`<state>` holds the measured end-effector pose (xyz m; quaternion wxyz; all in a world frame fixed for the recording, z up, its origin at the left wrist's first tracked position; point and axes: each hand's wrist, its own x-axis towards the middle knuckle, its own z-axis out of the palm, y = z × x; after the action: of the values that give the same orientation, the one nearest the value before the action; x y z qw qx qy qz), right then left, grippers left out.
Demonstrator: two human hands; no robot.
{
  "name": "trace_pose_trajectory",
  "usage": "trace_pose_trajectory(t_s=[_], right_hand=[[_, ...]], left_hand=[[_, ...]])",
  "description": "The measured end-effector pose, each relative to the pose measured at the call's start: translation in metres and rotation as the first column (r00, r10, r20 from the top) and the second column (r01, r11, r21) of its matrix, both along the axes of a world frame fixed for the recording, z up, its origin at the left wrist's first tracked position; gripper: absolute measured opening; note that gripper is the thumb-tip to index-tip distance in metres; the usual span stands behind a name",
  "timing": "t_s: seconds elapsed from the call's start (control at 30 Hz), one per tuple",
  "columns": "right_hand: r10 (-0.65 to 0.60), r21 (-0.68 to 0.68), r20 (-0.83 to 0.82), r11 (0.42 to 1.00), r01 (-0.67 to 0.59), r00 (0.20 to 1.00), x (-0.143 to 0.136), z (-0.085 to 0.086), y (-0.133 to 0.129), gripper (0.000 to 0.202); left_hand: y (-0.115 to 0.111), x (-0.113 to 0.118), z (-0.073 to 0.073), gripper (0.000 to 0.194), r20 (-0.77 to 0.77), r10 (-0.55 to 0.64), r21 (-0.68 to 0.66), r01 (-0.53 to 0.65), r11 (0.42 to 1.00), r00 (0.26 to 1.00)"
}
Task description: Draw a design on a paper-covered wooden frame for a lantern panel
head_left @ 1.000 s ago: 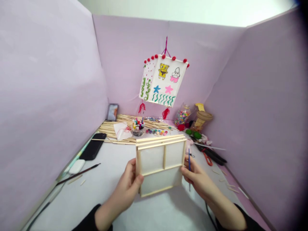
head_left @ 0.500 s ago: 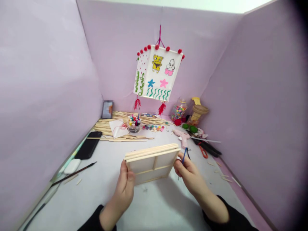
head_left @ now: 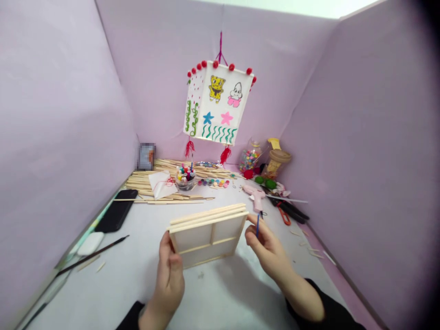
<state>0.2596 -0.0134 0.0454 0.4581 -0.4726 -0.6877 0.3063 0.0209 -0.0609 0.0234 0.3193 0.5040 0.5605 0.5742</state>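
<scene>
My left hand point(head_left: 171, 270) grips the left edge of a wooden stick frame point(head_left: 212, 233) with pale panels behind its strips. It stands tilted above the table, and several light sticks run side by side along its top edge. My right hand point(head_left: 270, 247) is by the frame's right edge, its fingers curled round a thin blue-handled paintbrush point(head_left: 257, 225). The brush's lower end is hidden by the hand. Fingertips of the right hand are close to the frame's upper right corner; whether they touch it I cannot tell.
Wooden sticks point(head_left: 140, 179), a cup of paint bottles point(head_left: 185, 179) and paint pots point(head_left: 213, 183) lie at the back. A pink glue gun point(head_left: 255, 196) and black-and-red pliers point(head_left: 290, 211) lie right. Left are a black phone point(head_left: 117, 211) and a dark brush point(head_left: 92, 255). A decorated lantern point(head_left: 220, 103) hangs behind.
The view has shifted slightly, so everything appears a little further left. My right hand has drawn slightly away from the frame's right edge, and the brush stands more upright.
</scene>
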Motion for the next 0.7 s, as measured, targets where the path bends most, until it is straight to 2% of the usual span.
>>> trace_pose_trajectory(t_s=[0.1, 0.2, 0.33, 0.5, 0.6, 0.7], right_hand=[[0.016, 0.158, 0.006, 0.987, -0.017, 1.0, 0.004, 0.015, 0.007, 0.042], [0.051, 0.313, 0.058, 0.948, -0.067, 0.997, 0.007, 0.03, 0.016, 0.04], [0.084, 0.451, 0.138, 0.882, -0.138, 0.987, 0.011, 0.04, 0.022, 0.038], [0.048, 0.527, 0.181, 0.838, -0.138, 0.982, 0.016, 0.042, 0.022, 0.045], [0.056, 0.541, 0.197, 0.826, -0.157, 0.979, 0.016, 0.044, 0.023, 0.046], [0.071, 0.521, 0.19, 0.838, -0.163, 0.979, 0.016, 0.042, 0.024, 0.042]], left_hand=[[0.001, 0.001, -0.005, 0.061, -0.035, 0.059, 0.031, -0.058, 0.998, 0.998], [0.002, 0.0, -0.012, 0.043, -0.104, 0.125, 0.121, -0.112, 0.986, 0.987], [0.002, -0.002, -0.014, 0.033, -0.15, 0.117, 0.242, -0.078, 0.967, 0.982], [0.001, -0.002, -0.012, 0.04, -0.102, -0.002, 0.311, 0.034, 0.95, 0.995], [0.002, -0.002, -0.012, 0.039, -0.131, 0.021, 0.316, 0.021, 0.948, 0.991], [0.003, -0.003, -0.012, 0.033, -0.185, 0.072, 0.301, -0.013, 0.954, 0.98]])
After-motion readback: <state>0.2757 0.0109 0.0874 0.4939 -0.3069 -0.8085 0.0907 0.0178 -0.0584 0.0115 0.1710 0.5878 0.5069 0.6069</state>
